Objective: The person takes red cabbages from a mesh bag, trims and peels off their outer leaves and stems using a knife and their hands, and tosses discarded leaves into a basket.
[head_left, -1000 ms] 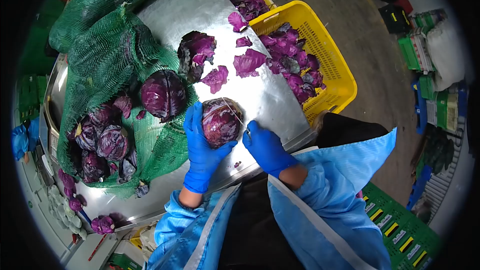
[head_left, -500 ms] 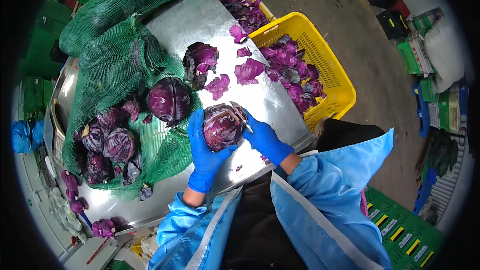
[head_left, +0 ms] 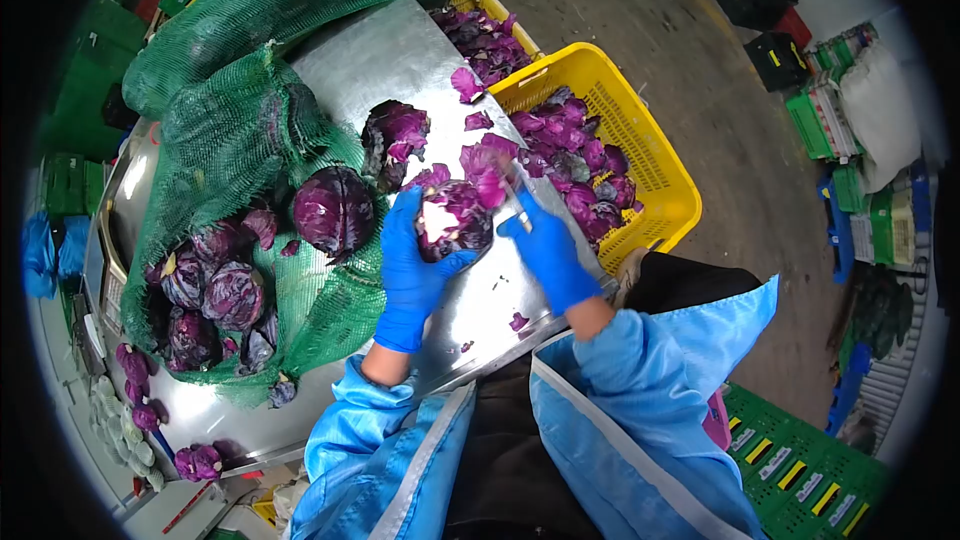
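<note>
My left hand point(head_left: 412, 265), in a blue glove, cradles a red cabbage point(head_left: 466, 223) from its left and lower side. The cabbage's pale cut base faces up. My right hand point(head_left: 545, 245), also gloved in blue, is closed around a small knife point(head_left: 523, 212), mostly hidden and smeared by motion. A loose purple leaf point(head_left: 486, 176) lies between the cabbage and the knife; whether it is still attached I cannot tell. Another whole cabbage point(head_left: 333, 212) rests on green netting left of my left hand, and a dark, ragged-leaved cabbage point(head_left: 394, 143) sits beyond it.
The metal table point(head_left: 365, 40) carries a green net sack point(head_left: 225, 150) with several cabbages at its mouth. Against its right edge stands a yellow crate point(head_left: 665, 175) of purple leaves, with a second yellow crate point(head_left: 490, 2) behind. Leaf scraps point(head_left: 478, 121) lie near that edge.
The cabbage has turned in my left hand, so its pale cut base now shows. My right hand has moved slightly right and away from it, and a leaf appears beside the cabbage.
</note>
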The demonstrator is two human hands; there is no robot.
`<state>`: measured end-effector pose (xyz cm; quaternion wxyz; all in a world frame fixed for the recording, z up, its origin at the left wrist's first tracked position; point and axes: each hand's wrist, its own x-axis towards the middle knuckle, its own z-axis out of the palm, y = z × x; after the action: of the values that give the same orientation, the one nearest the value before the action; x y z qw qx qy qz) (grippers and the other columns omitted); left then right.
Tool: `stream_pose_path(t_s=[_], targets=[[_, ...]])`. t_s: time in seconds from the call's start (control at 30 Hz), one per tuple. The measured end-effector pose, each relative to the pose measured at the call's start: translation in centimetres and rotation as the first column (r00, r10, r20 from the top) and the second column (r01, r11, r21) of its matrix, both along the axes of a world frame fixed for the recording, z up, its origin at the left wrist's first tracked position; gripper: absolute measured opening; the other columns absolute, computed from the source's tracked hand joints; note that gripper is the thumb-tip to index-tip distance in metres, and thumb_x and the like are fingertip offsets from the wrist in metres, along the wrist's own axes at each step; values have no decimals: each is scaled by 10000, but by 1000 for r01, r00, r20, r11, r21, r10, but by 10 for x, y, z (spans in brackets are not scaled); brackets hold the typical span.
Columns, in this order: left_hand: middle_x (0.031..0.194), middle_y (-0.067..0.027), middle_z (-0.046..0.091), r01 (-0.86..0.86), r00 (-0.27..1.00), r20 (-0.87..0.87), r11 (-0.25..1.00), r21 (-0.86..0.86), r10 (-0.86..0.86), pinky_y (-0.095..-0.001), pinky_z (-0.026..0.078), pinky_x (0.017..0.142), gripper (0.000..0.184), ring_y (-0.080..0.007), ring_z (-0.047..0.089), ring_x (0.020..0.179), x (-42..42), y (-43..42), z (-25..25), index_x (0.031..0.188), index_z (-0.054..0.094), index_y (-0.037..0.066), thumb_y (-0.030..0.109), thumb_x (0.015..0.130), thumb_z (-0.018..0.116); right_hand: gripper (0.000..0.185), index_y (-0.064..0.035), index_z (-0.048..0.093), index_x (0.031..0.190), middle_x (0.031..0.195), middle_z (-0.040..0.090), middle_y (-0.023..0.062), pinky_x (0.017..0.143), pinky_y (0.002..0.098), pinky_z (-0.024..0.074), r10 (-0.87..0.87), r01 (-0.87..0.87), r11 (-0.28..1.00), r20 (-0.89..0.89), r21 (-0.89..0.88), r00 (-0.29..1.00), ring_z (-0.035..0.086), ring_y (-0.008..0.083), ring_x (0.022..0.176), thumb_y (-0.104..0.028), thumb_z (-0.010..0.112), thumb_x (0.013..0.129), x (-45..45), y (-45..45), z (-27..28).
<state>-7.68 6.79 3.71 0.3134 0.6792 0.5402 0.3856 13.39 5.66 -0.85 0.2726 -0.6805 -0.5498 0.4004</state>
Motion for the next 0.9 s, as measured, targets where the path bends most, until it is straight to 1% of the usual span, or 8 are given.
stream_pose_path(t_s=[0.07,0.17,0.23,0.33,0.37,0.43,0.67,0.9], targets=[[1379,-176,441,10,998,54,1000,-9,-9,-407,347,1109,1044,-330,442,1282,-14,-3,-14,1416,367,26,218,552,920,631,-147,444,1435,784,648,122,572,354,483,-187,199,980,-247,23,951,606,202,631,-123,650,838,19,15,-70],[1417,-144,407,5,978,206,999,-52,5,-390,328,1135,1075,-296,416,1317,-26,-21,-18,1421,343,2,262,561,932,345,-80,601,1192,803,691,130,593,375,510,-412,374,896,-134,-238,901,641,203,668,-183,650,866,58,36,-32],[1458,-156,398,22,973,227,999,25,-27,-403,299,1149,1027,-295,404,1337,-31,-26,-27,1415,357,12,268,594,918,336,-88,582,1204,768,684,154,608,420,524,-304,365,916,301,-169,904,668,252,678,-224,629,900,71,43,-9],[1449,-172,399,238,963,112,969,63,-244,-418,302,1147,1042,-326,402,1341,-32,-10,-6,1416,394,36,324,565,922,445,-146,520,1338,842,697,145,622,375,533,-24,46,998,412,-44,911,666,245,680,-248,621,917,22,33,81],[1463,-193,392,339,937,83,941,9,-338,-431,284,1153,983,-351,359,1373,-31,-3,6,1416,419,63,300,593,901,507,-141,534,1340,1012,690,169,812,380,531,-42,28,992,105,124,994,676,282,918,-303,679,882,5,25,74],[1494,-209,339,455,883,-161,888,61,-441,-437,270,1158,1026,-372,316,1395,-28,10,20,1461,357,86,278,602,884,565,-113,571,1307,1215,617,193,908,352,498,133,-128,986,-44,105,990,602,293,1125,-366,729,828,-23,21,75],[1508,-249,275,8,993,-117,998,-69,-16,-455,270,1146,1234,-413,299,1381,7,-15,-2,1507,201,21,324,549,918,433,-61,662,1025,830,678,197,680,415,526,110,-113,994,157,9,981,676,348,782,-432,717,807,-24,17,62],[1514,-247,279,119,985,-122,993,-6,-119,-461,280,1142,1191,-404,316,1376,5,-12,6,1501,253,55,281,535,913,262,-21,623,872,710,626,210,577,434,492,-143,105,977,205,184,968,637,368,651,-279,655,837,17,10,-9]])
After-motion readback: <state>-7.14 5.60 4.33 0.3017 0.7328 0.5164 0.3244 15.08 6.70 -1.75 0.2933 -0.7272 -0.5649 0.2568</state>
